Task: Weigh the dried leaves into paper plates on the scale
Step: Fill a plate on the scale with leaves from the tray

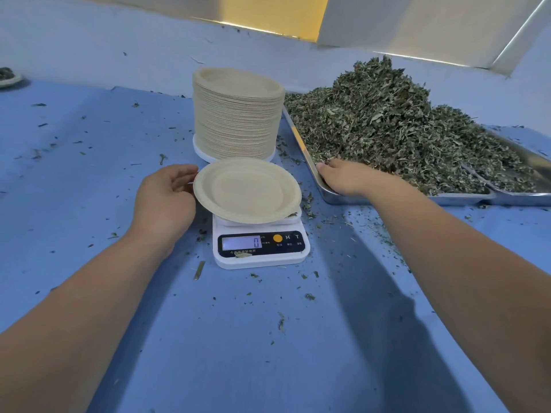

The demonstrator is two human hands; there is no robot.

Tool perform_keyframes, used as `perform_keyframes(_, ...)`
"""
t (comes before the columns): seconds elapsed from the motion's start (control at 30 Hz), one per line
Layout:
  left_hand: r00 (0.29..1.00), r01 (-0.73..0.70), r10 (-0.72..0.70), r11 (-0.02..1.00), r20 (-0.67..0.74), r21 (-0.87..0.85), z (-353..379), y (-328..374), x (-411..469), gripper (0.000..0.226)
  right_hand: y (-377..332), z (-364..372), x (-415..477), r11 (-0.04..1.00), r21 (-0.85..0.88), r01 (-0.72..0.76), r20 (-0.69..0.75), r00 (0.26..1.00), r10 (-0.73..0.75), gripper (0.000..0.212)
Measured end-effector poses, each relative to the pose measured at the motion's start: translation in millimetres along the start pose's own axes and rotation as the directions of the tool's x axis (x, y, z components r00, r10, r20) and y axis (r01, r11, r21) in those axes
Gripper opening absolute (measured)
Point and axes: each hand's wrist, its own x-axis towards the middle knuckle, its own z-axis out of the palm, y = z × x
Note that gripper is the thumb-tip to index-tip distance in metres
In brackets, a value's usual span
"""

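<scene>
With the empty plate on the scale at frame centre steadied by the left hand's loosely curled fingers, the right hand, fingers dug into the leaves at right, should scoop modestly.

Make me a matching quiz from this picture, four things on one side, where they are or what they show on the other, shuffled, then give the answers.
Things:
1. single paper plate
2. stack of plates
3. right hand
4. scale display

Places or states:
A. reads zero
B. in the dried leaves at the metal tray edge
C. on the scale, empty
D. behind the scale

Pairs: 1-C, 2-D, 3-B, 4-A
</scene>
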Motion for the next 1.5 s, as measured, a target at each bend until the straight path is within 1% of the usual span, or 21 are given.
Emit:
perform_keyframes(0.03, 1.000, -0.001, 0.001, 1.000, -0.001, 0.001, 0, -1, 0, 0.066, -1, 2, 0, 0.999, 0.035, 0.022, 0.033, 0.999, -0.023, 0.067)
perform_keyframes(0.1, 1.000, -0.006, 0.006, 1.000, -0.008, 0.005, 0, -1, 1, 0.065, -1, 6, -2, 0.993, 0.096, 0.072, -0.004, 0.997, -0.072, 0.070)
perform_keyframes(0.23, 1.000, -0.019, 0.019, 1.000, -0.003, 0.009, 1, -2, 2, 0.065, 3, 17, -4, 0.984, 0.098, 0.148, -0.132, 0.982, -0.135, 0.056)
perform_keyframes(0.37, 1.000, -0.020, 0.020, 1.000, -0.003, 0.006, 0, -2, 1, 0.067, 4, 18, -3, 0.977, 0.128, 0.171, -0.178, 0.973, -0.147, 0.053)
perform_keyframes(0.43, 1.000, -0.018, 0.018, 1.000, -0.010, 0.009, 0, -2, 2, 0.067, 5, 13, -2, 0.967, 0.190, 0.168, -0.247, 0.962, -0.119, 0.051)
perform_keyframes(0.53, 1.000, -0.009, 0.009, 1.000, -0.013, 0.000, 0, -3, 2, 0.065, 8, 6, 0, 0.943, 0.298, 0.146, -0.384, 0.923, -0.021, 0.048)
perform_keyframes(0.57, 1.000, -0.008, 0.008, 1.000, -0.013, -0.001, 0, -3, 2, 0.065, 8, 5, 1, 0.945, 0.297, 0.135, -0.393, 0.920, -0.008, 0.047)
perform_keyframes(0.67, 1.000, -0.015, 0.016, 1.000, -0.013, 0.004, 0, -2, 2, 0.063, 7, 12, 1, 0.965, 0.245, 0.096, -0.339, 0.941, -0.007, 0.047)
perform_keyframes(0.77, 1.000, -0.015, 0.015, 1.000, -0.012, -0.001, -1, -2, 1, 0.062, 7, 12, 0, 0.951, 0.288, 0.110, -0.435, 0.900, 0.027, 0.045)
perform_keyframes(0.9, 1.000, -0.024, 0.024, 1.000, -0.007, 0.013, 0, -1, 0, 0.060, 4, 9, -5, 0.956, 0.274, 0.106, -0.415, 0.910, 0.019, 0.045)
perform_keyframes(1.03, 1.000, -0.026, 0.026, 1.000, -0.007, 0.011, 1, 0, 1, 0.060, -4, -6, -11, 0.940, 0.304, 0.157, -0.541, 0.840, 0.035, 0.045)
perform_keyframes(1.17, 1.000, -0.022, 0.022, 1.000, -0.009, 0.008, 1, 1, -1, 0.061, -27, -25, -20, 0.917, 0.314, 0.247, -0.603, 0.798, -0.009, 0.045)
perform_keyframes(1.3, 1.000, -0.020, 0.020, 1.000, -0.012, 0.021, 0, 1, -1, 0.058, -62, -36, -36, 0.875, 0.304, 0.376, -0.639, 0.762, -0.105, 0.045)
perform_keyframes(1.43, 1.000, -0.027, 0.028, 1.000, -0.015, 0.013, -1, 0, -1, 0.055, -98, -34, -59, 0.811, 0.278, 0.515, -0.632, 0.734, -0.249, 0.047)
perform_keyframes(1.5, 1.000, -0.024, 0.024, 1.000, -0.011, 0.004, 0, -1, -1, 0.055, -112, -26, -67, 0.796, 0.266, 0.544, -0.584, 0.748, -0.316, 0.045)
